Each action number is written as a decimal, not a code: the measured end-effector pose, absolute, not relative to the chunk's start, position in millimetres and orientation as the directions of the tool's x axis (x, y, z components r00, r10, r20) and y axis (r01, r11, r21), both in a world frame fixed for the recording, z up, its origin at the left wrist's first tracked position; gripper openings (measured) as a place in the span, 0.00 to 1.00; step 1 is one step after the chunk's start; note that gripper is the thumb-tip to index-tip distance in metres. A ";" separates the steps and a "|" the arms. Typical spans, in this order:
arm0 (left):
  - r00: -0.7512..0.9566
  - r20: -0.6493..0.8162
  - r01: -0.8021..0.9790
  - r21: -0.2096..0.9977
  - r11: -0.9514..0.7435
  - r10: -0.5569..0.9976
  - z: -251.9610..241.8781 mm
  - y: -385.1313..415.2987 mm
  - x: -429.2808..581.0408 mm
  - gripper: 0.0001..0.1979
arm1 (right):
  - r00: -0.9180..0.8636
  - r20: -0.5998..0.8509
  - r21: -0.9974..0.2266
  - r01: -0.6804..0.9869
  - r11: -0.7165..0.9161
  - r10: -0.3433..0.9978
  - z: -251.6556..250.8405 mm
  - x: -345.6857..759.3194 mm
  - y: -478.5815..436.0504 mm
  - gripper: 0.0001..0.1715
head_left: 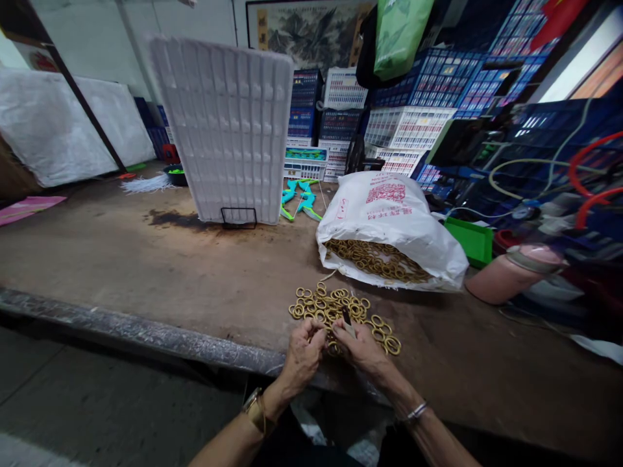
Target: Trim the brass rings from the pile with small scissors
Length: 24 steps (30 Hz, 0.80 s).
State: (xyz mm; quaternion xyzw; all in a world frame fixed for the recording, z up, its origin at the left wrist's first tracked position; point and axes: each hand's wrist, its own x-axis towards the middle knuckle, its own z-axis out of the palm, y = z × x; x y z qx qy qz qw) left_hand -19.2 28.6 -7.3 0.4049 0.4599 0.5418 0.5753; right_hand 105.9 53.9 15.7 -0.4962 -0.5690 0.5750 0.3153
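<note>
Our left hand (305,350) bunches fingertips; whether pinching anything, we cannot tell. Our right hand (361,345) clasps small tool (346,316), dark end away. Rings (335,301) lie loose around fingertips on tabletop (243,279), probably for easy reach. White sack (379,211) lies behind, mouth facing us, likely keeping more rings handy.

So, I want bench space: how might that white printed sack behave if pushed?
The white printed sack likely flexes, since its mouth sags. It may be heavy for its size, given the brass-coloured rings inside. A push could spill some, as it lies open on its side.
</note>
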 end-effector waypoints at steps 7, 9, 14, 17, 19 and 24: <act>0.022 -0.176 -0.316 0.933 0.174 0.984 1.5 12.1 -14.4 0.12 | -0.340 -0.294 -0.955 0.149 -0.257 0.893 4.4 105.8 45.3 0.20; 0.068 -0.227 -0.327 0.915 0.237 0.971 2.7 7.3 -14.8 0.13 | -0.312 -0.257 -0.960 0.191 -0.204 0.915 3.4 107.2 45.1 0.18; 0.118 -0.297 -0.306 0.897 0.319 0.948 2.0 -1.9 -18.3 0.15 | -0.328 -0.149 -0.951 0.306 -0.045 0.933 14.8 109.8 40.0 0.14; 0.142 -0.305 -0.278 0.901 0.334 0.942 2.5 -6.6 -18.9 0.15 | -0.356 -0.111 -0.938 0.345 0.020 0.928 22.2 111.5 35.6 0.12; 0.160 -0.299 -0.278 0.901 0.333 0.941 3.2 -9.5 -18.0 0.15 | -0.356 -0.098 -0.940 0.340 0.031 0.929 22.8 113.0 33.5 0.11; 0.188 -0.273 -0.316 0.893 0.321 0.943 4.1 -14.4 -12.8 0.16 | -0.355 -0.113 -0.957 0.290 -0.006 0.928 15.2 117.2 30.1 0.12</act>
